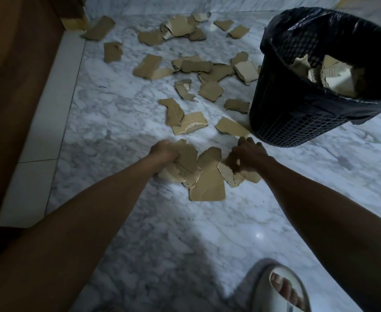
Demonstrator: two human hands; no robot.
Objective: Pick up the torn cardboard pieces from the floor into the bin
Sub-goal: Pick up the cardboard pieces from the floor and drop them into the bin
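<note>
head view. dim light, white marble floor [108,136], wood panel [16,75] along the left edge with a pale skirting [48,122] at its foot.

left hand [164,152] down at the floor, fingers clamped on a stack of torn cardboard pieces [186,163]; the stack fans out under and to the right of the fist. right hand [249,155] just right of it, fingers pinched together on a second small bunch [229,174], corrugated edge showing. a large flat piece [208,185] lies between the two hands, touching both bunches, flat on the floor.

beyond the hands, many more pieces [196,70] scattered across the floor up to the far edge, some overlapping, some alone; one strip [98,28] lies near the wood corner.

bin [297,118], dark mesh with a black liner [333,25] folded over its rim, stands upright at right, just beyond the right hand. some pieces already inside [335,75]. a few floor pieces lie close against its base.

slipper [281,289] on a foot at bottom right, toes showing.
</note>
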